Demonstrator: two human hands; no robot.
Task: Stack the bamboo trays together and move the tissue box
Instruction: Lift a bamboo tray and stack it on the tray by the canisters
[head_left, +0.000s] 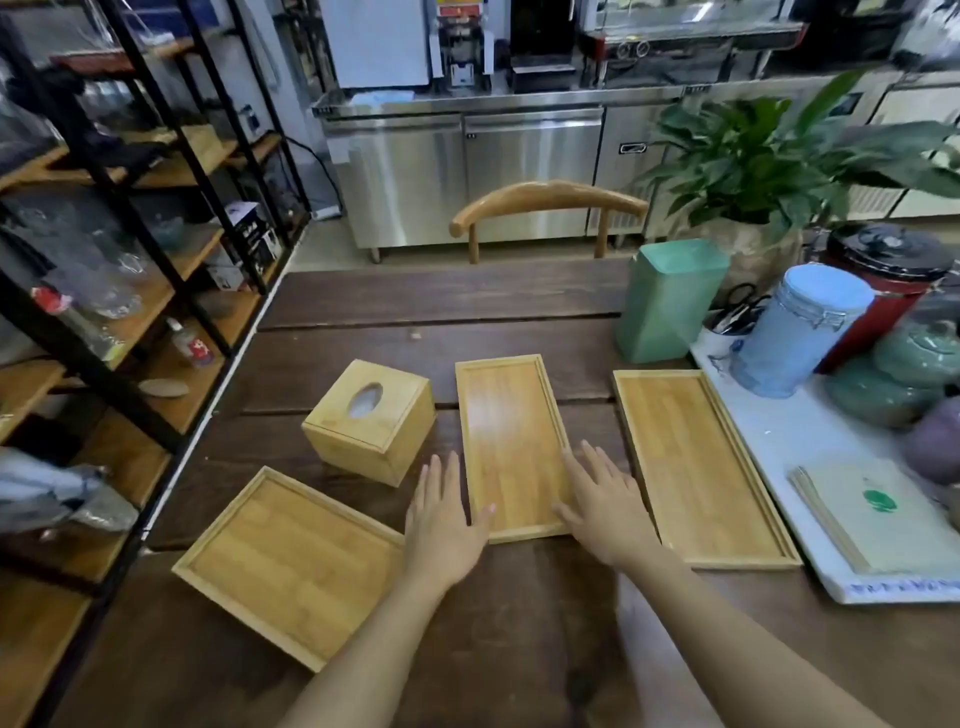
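While both hands lie flat and spread, left hand (441, 525) and right hand (605, 506) flanking the middle tray (511, 447) (holding nothing yet), stacking seems about to begin; next, pinch its long edges.

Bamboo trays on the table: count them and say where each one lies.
3. Left tray near the table's left edge, middle tray between both hands, right tray beside the white board. None stacked; none seems hidden.

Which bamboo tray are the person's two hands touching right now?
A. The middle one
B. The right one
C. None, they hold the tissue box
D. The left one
A: the left hand and right hand flank the middle tray at its near end, thumbs on it.
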